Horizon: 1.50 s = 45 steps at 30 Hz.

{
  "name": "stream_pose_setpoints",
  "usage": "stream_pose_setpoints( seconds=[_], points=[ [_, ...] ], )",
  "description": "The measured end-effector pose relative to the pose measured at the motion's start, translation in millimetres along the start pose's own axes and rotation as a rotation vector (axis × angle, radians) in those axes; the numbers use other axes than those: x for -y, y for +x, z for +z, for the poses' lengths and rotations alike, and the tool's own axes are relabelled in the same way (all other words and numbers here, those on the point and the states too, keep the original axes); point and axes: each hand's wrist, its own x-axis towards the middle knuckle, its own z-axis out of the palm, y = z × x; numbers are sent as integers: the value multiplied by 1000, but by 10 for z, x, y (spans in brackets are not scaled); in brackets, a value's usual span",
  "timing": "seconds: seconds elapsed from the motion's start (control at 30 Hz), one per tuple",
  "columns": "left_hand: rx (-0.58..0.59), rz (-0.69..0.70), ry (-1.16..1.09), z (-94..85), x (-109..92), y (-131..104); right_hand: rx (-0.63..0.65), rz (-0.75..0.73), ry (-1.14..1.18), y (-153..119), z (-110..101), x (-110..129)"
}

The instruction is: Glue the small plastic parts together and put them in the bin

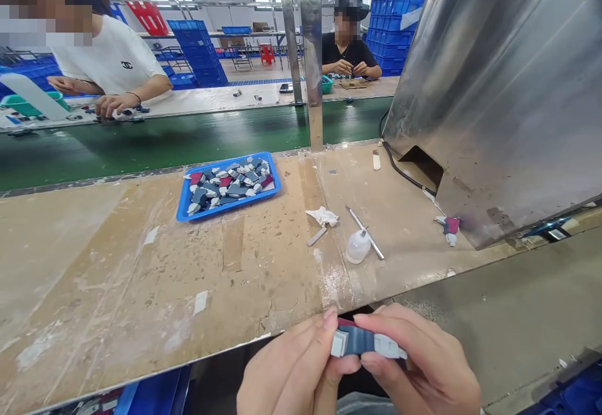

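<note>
Just beyond the bench's front edge, a small dark blue and grey-white plastic part [360, 340] is held between both hands. My left hand [294, 365] pinches its left end by a light grey block. On the other side, my right hand [418, 358] grips the whitish right end between thumb and fingers. A bit of dark red shows along the part's upper edge. Similar blue, white and red parts [230, 183] fill a blue tray [226, 210] on the bench.
On the bench [263, 289] lie a white bottle [358, 247], a metal pen-like tool [365, 233], crumpled tissue [323, 215] and another part [450, 229]. A metal housing [508, 101] stands right. Two people sit beyond the green belt [188, 139].
</note>
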Motion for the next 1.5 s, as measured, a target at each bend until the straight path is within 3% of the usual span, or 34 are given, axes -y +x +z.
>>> stream_pose_setpoints(
  seconds=[0.17,0.3,0.37,0.57,0.77,1.0,1.07,1.13,1.17,1.23,1.33,1.4,1.5],
  points=[
    [70,24,7,-68,138,-59,47,23,-7,-1,59,-31],
    [319,-131,-93,-182,334,-73,64,16,40,19,166,-117],
    [387,-227,-135,-223,420,-51,71,52,83,-4,239,-167],
    [402,-324,-270,-247,560,-32,122,123,195,-63,391,-233],
    [477,-323,-236,-298,740,-90,155,151,172,-84,288,-360],
    [596,-360,-142,-304,898,-41,-220,508,-42,-173,18,-806],
    [599,-330,-129,-289,868,-30,-358,479,23,-120,11,-805],
    [571,-323,-129,-271,821,-46,-443,356,56,-65,59,-723],
    [557,-335,-136,-258,798,-65,-406,289,61,-44,104,-667],
    [541,-372,-167,-228,761,-114,-147,236,96,-17,226,-556],
    [554,-398,-209,-182,737,-173,259,389,228,16,427,-465],
    [564,-396,-219,-168,740,-182,359,558,291,52,518,-461],
    [553,-371,-220,-171,750,-158,398,702,321,121,554,-487]
  ],
)
